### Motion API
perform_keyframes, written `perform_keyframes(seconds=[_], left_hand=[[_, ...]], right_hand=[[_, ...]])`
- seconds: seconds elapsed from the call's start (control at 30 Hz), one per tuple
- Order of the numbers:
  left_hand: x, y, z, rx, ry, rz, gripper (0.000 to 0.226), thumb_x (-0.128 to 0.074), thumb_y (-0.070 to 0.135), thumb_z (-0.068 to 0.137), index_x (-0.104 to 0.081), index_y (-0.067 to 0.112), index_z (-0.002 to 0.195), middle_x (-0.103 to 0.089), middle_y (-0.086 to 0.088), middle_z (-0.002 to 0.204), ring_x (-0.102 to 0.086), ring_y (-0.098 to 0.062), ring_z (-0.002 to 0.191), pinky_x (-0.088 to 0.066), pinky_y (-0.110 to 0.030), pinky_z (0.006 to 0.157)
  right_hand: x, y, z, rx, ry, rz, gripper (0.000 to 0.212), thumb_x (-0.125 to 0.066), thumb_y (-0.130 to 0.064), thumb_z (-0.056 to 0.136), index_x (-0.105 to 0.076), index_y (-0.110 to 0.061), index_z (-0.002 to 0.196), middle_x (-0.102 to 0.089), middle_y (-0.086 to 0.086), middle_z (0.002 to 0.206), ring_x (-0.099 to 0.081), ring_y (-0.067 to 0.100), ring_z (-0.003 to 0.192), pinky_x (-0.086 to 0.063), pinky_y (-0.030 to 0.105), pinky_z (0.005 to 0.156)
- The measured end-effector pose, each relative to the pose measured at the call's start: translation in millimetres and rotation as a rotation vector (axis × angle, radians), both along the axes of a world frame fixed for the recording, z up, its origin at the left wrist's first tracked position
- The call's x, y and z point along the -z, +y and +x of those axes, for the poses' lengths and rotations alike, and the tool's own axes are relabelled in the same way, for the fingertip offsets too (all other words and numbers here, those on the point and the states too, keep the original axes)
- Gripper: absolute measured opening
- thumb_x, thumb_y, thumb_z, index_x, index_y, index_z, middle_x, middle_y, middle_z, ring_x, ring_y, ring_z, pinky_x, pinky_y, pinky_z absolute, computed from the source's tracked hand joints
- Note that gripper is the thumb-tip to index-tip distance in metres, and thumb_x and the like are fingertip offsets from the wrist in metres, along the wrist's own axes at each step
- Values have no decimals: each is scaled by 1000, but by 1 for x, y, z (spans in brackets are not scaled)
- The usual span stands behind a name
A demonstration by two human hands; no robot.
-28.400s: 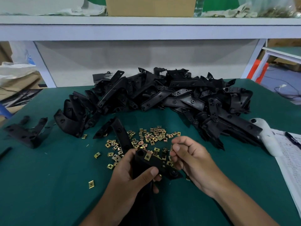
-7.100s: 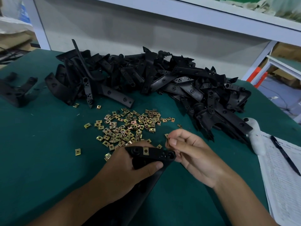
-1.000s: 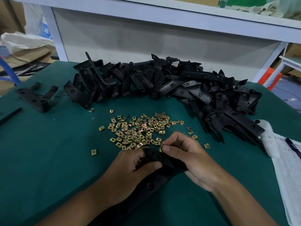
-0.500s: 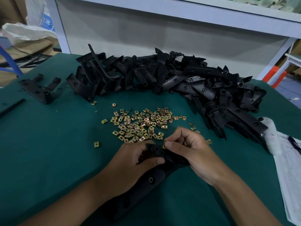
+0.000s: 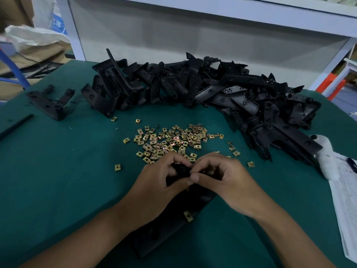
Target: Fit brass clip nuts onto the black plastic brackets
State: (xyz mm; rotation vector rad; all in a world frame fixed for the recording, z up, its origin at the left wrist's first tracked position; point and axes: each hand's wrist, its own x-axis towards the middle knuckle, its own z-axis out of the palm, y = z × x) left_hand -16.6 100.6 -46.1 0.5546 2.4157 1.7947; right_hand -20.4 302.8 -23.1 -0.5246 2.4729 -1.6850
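A long black plastic bracket (image 5: 173,225) lies on the green table (image 5: 58,180) under both my hands, with one brass clip nut (image 5: 188,216) seated on its edge. My left hand (image 5: 160,182) grips the bracket's far end, fingers curled over it. My right hand (image 5: 224,176) pinches at the same end with thumb and curled fingers; what it pinches is hidden. A loose scatter of brass clip nuts (image 5: 172,141) lies just beyond my hands. A big pile of black brackets (image 5: 202,93) arcs across the back of the table.
A separate black bracket (image 5: 50,102) and a thin black rod (image 5: 15,125) lie at the far left. A white object (image 5: 326,157) and a printed sheet (image 5: 345,206) with a pen sit at the right edge. Single nuts lie at the left (image 5: 117,167) and right (image 5: 250,164).
My hands have drawn closer together over the bracket's far end, and a brass nut now shows on the bracket's near edge. The camera has tilted slightly.
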Motion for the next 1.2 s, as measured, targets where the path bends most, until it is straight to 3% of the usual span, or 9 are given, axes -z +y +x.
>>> perform_keyframes(seconds=[0.1, 0.23, 0.37, 0.53, 0.67, 0.77, 0.97, 1.2], left_hand=[[-1, -1, -1, -22, -17, -2, 29, -74, 26, 91, -57, 46, 103, -77, 14, 82, -73, -2, 73, -51, -11, 62], [-3, 1, 1, -10, -68, 12, 31, -75, 27, 90, -56, 41, 109, -77, 13, 84, -72, -3, 70, -50, -11, 58], [-4, 1, 1, -15, -112, 75, 33, -76, 27, 87, -56, 38, 112, -78, 11, 85, -71, -1, 67, -50, -12, 58], [-7, 1, 2, 9, -138, 108, 29, -73, 43, 79, -57, 50, 102, -78, 11, 88, -72, -5, 72, -52, -16, 59], [-8, 1, 3, 15, -142, 116, 29, -73, 43, 79, -57, 50, 102, -78, 9, 88, -72, -5, 70, -52, -17, 57], [-8, 1, 4, 13, -135, 115, 29, -73, 43, 79, -57, 50, 101, -78, 10, 88, -72, -5, 71, -52, -17, 59], [-7, 1, 3, 6, -115, 86, 29, -72, 44, 79, -56, 50, 102, -78, 11, 88, -73, -7, 75, -54, -18, 62], [-5, 1, 3, -10, -103, 69, 29, -75, 38, 83, -57, 50, 102, -78, 9, 88, -73, -9, 76, -56, -19, 65]], right_hand=[[5, -2, -3, 59, -112, -196, 9, -73, -18, 87, -72, -16, 97, -70, -9, 76, -64, 4, 72, -48, 14, 65], [7, 1, -8, 170, -104, -357, 21, -66, 6, 90, -66, -13, 97, -74, 2, 92, -72, 18, 94, -55, 20, 77], [4, 4, -9, 145, -132, -437, 30, -75, -4, 82, -67, -20, 105, -70, 2, 111, -72, 26, 102, -58, 26, 81], [1, 3, -9, 162, -131, -384, 23, -73, -21, 84, -73, -22, 107, -75, 4, 109, -72, 19, 100, -54, 19, 78], [0, 4, -8, 170, -150, -350, 21, -65, -29, 91, -75, -29, 109, -74, -2, 101, -67, 7, 92, -51, 16, 73], [-1, 3, -8, 180, -196, -396, 20, -63, -29, 91, -77, -27, 104, -72, -7, 94, -65, 5, 89, -51, 16, 72], [-1, 2, -9, 226, -307, -491, 11, -65, -24, 88, -75, -20, 89, -70, 1, 85, -62, 7, 76, -51, 18, 62], [-3, 5, -11, 230, -374, -565, 18, -66, -17, 88, -78, -18, 101, -70, -1, 87, -62, 4, 73, -48, 15, 57]])
